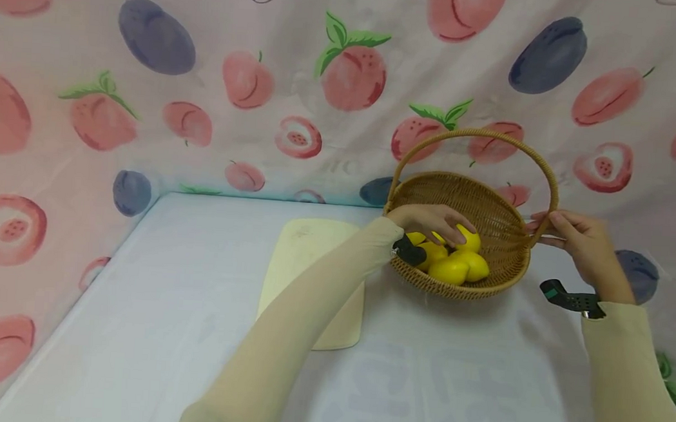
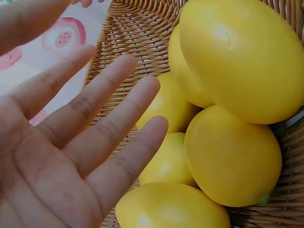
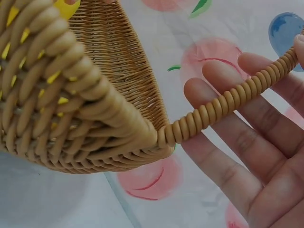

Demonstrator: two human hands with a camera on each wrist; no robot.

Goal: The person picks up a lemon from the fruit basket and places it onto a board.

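Observation:
A brown wicker basket (image 1: 455,292) with a tall arched handle (image 1: 476,134) stands at the right part of the table, several yellow lemons (image 1: 449,269) heaped in it. Over the lemons reaches my left hand (image 1: 430,220), its fingers spread and fairly straight; the left wrist view shows a bare palm beside a large lemon (image 2: 242,57). Whether a fingertip touches a lemon, I cannot tell. My right hand (image 1: 588,246) holds the right side of the handle, pinching it between thumb and fingers. In the right wrist view its fingers (image 3: 228,114) lie behind the wrapped handle (image 3: 228,103).
A cream cutting board (image 1: 342,327) lies on the white-covered table (image 1: 150,328), left of the basket and partly under the left sleeve (image 1: 284,337). Fruit-printed cloth (image 1: 300,73) hangs behind and along the sides.

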